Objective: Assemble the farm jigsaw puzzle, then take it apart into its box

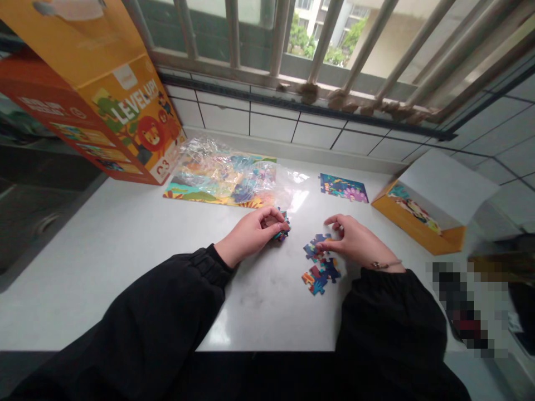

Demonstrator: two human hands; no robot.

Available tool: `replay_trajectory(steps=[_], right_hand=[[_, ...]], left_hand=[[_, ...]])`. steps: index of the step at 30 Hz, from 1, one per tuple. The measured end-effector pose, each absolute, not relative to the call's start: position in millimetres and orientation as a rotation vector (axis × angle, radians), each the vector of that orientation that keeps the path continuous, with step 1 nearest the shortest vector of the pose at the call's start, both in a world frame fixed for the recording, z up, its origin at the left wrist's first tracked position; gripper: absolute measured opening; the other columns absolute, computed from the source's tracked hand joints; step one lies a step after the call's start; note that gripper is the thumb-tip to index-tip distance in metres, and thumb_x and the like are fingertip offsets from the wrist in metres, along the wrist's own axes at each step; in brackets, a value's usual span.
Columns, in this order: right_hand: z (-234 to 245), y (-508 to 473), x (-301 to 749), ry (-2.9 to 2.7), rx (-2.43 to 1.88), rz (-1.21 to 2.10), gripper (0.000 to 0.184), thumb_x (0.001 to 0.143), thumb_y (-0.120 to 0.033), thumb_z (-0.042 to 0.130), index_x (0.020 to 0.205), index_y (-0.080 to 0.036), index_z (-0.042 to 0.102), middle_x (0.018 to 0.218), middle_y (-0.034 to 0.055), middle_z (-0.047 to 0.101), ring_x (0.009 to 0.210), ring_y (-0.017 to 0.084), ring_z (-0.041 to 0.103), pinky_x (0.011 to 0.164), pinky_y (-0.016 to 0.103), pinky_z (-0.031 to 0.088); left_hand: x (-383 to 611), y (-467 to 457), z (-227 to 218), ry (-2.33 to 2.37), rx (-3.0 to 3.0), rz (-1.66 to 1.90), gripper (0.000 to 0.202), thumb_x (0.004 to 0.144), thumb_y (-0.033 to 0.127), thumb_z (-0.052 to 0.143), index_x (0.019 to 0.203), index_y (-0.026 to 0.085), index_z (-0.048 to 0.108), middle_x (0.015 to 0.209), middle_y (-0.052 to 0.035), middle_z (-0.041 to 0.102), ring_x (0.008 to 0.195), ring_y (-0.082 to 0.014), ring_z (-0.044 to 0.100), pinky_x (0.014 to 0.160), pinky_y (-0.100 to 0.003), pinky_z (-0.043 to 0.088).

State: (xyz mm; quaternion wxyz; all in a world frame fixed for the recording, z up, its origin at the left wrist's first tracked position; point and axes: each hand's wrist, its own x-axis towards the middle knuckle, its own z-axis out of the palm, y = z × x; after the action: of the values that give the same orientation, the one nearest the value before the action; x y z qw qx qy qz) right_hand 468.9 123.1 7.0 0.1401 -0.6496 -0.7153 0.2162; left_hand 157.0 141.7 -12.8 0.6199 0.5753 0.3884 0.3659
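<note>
My left hand (262, 233) is closed round a small stack of jigsaw puzzle pieces (283, 229), held just above the white countertop (267, 312). To the right of it, my right hand (346, 239) hovers over a loose cluster of puzzle pieces (321, 270), mostly dark blue with some red and orange. Its thumb and fingers are apart, and the thumb tip overlaps the upper pieces; whether it touches them I cannot tell. Farther back lies a joined section of puzzle (345, 188), blue with a pink shape.
Crumpled clear plastic (209, 161) covers a colourful picture sheet (196, 195) at the back. A tall orange box (137, 122) stands at the left. On the right, an open yellow box (418, 223) holds more pieces. Behind runs a tiled wall (271, 122) below a barred window (326, 44).
</note>
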Motion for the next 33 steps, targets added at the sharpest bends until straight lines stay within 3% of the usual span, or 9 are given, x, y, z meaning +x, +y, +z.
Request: replay_trajectory(steps=[3,7,14,20,27,33], right_hand=[[3.1,117.8,479.8,-2.2,-1.72,0.77,0.065,0.072,-0.052,0.098,0.128,-0.03,0.074,0.117,0.0065,0.072,0.097,0.026,0.069,0.086,0.038,0.058],[2.2,117.5,479.5,-2.235,-1.72,0.795,0.043,0.081,-0.043,0.091,0.119,-0.03,0.076,0.107,0.0035,0.07,0.088,0.023,0.066,0.078,0.035,0.054],[2.5,121.0,469.6,-2.201,-1.706,0.751,0.038,0.078,-0.036,0.094,0.108,-0.027,0.072,0.108,0.0024,0.068,0.088,0.021,0.066,0.077,0.034,0.054],[3.2,122.8,442.2,-2.174,-1.476,0.793,0.033,0.086,-0.031,0.086,0.112,-0.028,0.065,0.124,0.0039,0.073,0.105,0.023,0.072,0.086,0.035,0.059],[5.6,119.3,419.8,-2.088,-1.454,1.014,0.028,0.092,-0.03,0.078,0.113,-0.029,0.06,0.103,0.0001,0.081,0.091,0.022,0.079,0.081,0.035,0.061],[6.6,120.4,422.2,-2.146,-1.512,0.855,0.031,0.088,-0.035,0.079,0.108,-0.028,0.055,0.094,-0.0004,0.075,0.082,0.022,0.074,0.074,0.033,0.056]], left_hand=[[156.5,142.0,-14.5,0.874,1.301,0.847,0.018,0.097,0.031,0.075,0.107,0.018,0.068,0.107,-0.0112,0.083,0.089,-0.0191,0.079,0.08,-0.033,0.061],[156.4,142.1,-12.8,0.876,1.295,0.839,0.015,0.099,0.029,0.073,0.106,0.017,0.068,0.106,-0.0101,0.083,0.086,-0.0171,0.078,0.081,-0.032,0.061],[156.6,141.4,-11.5,0.906,1.277,0.836,0.017,0.098,0.03,0.074,0.108,0.017,0.068,0.105,-0.0099,0.083,0.085,-0.0171,0.078,0.082,-0.032,0.06],[156.9,142.4,-15.0,0.902,1.31,0.839,0.018,0.099,0.032,0.071,0.109,0.017,0.067,0.105,-0.0099,0.083,0.086,-0.0173,0.077,0.082,-0.032,0.059],[156.5,143.4,-14.1,0.923,1.364,0.84,0.016,0.098,0.032,0.071,0.107,0.019,0.069,0.104,-0.0087,0.083,0.087,-0.0186,0.077,0.081,-0.032,0.058],[157.2,143.3,-12.1,0.959,1.389,0.827,0.018,0.095,0.032,0.073,0.108,0.019,0.069,0.103,-0.0079,0.082,0.087,-0.0193,0.077,0.08,-0.033,0.059]])
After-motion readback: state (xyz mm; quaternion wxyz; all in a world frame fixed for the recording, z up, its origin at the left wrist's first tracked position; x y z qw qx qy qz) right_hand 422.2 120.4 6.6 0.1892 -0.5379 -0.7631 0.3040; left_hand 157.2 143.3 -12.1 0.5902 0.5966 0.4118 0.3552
